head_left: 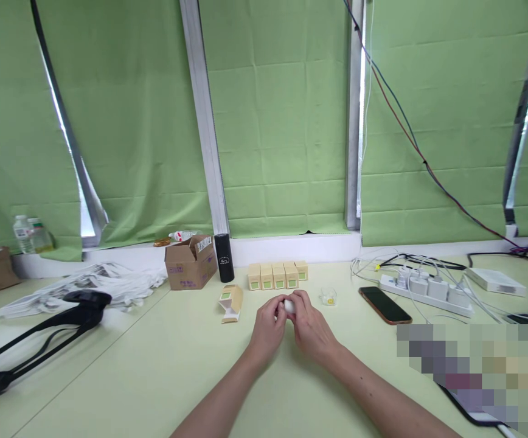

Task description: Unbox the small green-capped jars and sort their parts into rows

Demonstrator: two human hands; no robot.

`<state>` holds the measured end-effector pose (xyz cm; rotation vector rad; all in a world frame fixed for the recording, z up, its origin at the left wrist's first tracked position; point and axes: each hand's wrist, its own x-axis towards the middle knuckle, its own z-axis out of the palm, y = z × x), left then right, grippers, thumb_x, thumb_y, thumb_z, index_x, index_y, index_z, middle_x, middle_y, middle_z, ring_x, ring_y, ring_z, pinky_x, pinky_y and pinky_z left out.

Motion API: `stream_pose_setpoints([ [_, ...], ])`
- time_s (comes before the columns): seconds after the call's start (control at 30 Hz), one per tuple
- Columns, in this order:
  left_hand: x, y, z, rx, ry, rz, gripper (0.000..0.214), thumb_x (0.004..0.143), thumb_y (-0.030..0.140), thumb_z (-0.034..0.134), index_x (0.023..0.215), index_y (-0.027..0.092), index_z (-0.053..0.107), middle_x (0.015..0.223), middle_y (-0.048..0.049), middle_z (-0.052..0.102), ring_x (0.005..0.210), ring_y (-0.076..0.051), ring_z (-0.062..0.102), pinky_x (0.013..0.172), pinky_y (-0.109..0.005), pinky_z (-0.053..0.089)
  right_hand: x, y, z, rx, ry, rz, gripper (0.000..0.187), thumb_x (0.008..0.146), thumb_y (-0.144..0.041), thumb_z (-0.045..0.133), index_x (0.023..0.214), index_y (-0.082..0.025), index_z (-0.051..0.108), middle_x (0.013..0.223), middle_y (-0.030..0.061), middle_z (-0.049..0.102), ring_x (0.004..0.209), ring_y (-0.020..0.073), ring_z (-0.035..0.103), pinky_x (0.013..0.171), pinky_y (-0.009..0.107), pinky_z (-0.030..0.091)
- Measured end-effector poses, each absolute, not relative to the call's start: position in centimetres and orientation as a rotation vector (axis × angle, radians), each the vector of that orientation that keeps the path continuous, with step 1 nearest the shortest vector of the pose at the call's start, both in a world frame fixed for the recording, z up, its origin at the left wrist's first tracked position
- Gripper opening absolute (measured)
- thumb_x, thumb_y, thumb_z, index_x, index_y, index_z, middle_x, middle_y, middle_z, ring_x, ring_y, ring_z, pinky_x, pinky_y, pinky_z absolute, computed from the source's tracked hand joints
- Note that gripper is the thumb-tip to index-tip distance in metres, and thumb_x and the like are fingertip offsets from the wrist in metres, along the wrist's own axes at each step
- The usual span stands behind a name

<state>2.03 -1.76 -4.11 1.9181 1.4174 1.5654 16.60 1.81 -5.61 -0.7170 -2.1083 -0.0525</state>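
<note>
Bare arms (225,395) up close, with the left hand (266,325) and the right hand (314,328) side by side

Both arms run up from the bottom edge and point away. Biggest of all are the light green cloth curtains (277,121) at the back. Next comes the smooth, pale yellow-green table (145,377). On its left lies a long black frame (81,313) with thin bars, near a messy heap of white strips (122,286). To the right of the heap is an open brown cardboard box (186,271) (its flaps stick up). Over on the right sits a long white power strip (421,296) full of plugs. Near it lies a flat phone (385,305) with a dark screen. A round black tube (224,258) stands up just beside the brown box. Behind the hands is a row of small tan boxes (267,277) with green squares on them. One more little tan box (230,298) lies nearer, to the left, with its end open. On the other side is a tiny clear plastic case (328,297) with a bit of yellow in it. Smallest is a little round white thing (290,306). It is between the two hands, and the fingers of both are pinched on it. I can't tell if it touches the table.
</note>
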Motion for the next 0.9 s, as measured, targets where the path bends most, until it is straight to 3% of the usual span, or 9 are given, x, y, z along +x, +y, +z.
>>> stream_pose_setpoints([
  [0.2, 1.2, -2.4, -3.6, 1.942, 1.29, 1.502, 0.033, 0.097, 0.041, 0.057, 0.12, 0.021, 0.071, 0.117, -0.0096, 0.072, 0.098, -0.022, 0.065, 0.084, -0.034, 0.051, 17.4, 2.4, -6.0, -0.659, -2.05, 0.23, 0.029, 0.102, -0.021, 0.038, 0.13, -0.024, 0.044, 0.122, 0.0115, 0.055, 0.092, 0.0225, 0.064, 0.067, 0.035, 0.056],
  [0.37, 1.3, -2.7, -3.2, 1.919, 1.357, 1.454, 0.04, 0.086, 0.038, 0.071, 0.123, 0.022, 0.07, 0.103, -0.0058, 0.073, 0.083, -0.019, 0.057, 0.076, -0.032, 0.046, 17.7, 2.8, -5.8, -0.611, -1.955, 0.366, 0.023, 0.101, -0.021, 0.042, 0.122, -0.025, 0.051, 0.117, 0.0097, 0.059, 0.108, 0.0253, 0.059, 0.091, 0.042, 0.053],
  [0.57, 2.1, -2.4, -3.4, 1.79, 1.355, 1.498, 0.037, 0.086, 0.037, 0.069, 0.119, 0.02, 0.071, 0.096, -0.0048, 0.072, 0.08, -0.019, 0.055, 0.074, -0.031, 0.044, 17.1, 2.5, -5.8, -0.593, -1.79, 0.574, 0.02, 0.102, -0.031, 0.041, 0.114, -0.024, 0.056, 0.112, 0.0089, 0.06, 0.102, 0.0242, 0.06, 0.089, 0.04, 0.052],
  [0.7, 2.0, -2.2, -3.6, 1.759, 1.361, 1.515, 0.039, 0.083, 0.033, 0.07, 0.119, 0.02, 0.071, 0.098, -0.0057, 0.073, 0.084, -0.02, 0.057, 0.077, -0.032, 0.044, 17.0, 2.8, -5.9, -0.654, -1.613, 0.727, 0.029, 0.101, -0.046, 0.047, 0.116, -0.024, 0.057, 0.112, 0.0086, 0.064, 0.103, 0.0249, 0.061, 0.091, 0.041, 0.051],
  [0.8, 1.5, -2.1, -3.8, 1.741, 1.409, 1.514, 0.042, 0.08, 0.029, 0.07, 0.121, 0.02, 0.071, 0.098, -0.006, 0.073, 0.085, -0.021, 0.058, 0.079, -0.034, 0.045, 17.3, 3.8, -5.8, -0.664, -1.388, 0.935, 0.043, 0.093, -0.06, 0.057, 0.116, -0.024, 0.061, 0.108, 0.0077, 0.068, 0.101, 0.0259, 0.064, 0.093, 0.043, 0.05],
  [0.9, 1.0, -1.8, -3.9, 1.7, 1.444, 1.516, 0.046, 0.08, 0.03, 0.069, 0.125, 0.019, 0.07, 0.101, -0.0066, 0.072, 0.087, -0.021, 0.058, 0.08, -0.034, 0.045, 17.6, 4.7, -5.6, -0.56, -1.159, 1.245, 0.054, 0.078, -0.069, 0.072, 0.104, -0.022, 0.068, 0.1, 0.0073, 0.071, 0.091, 0.0263, 0.067, 0.087, 0.044, 0.053],
])
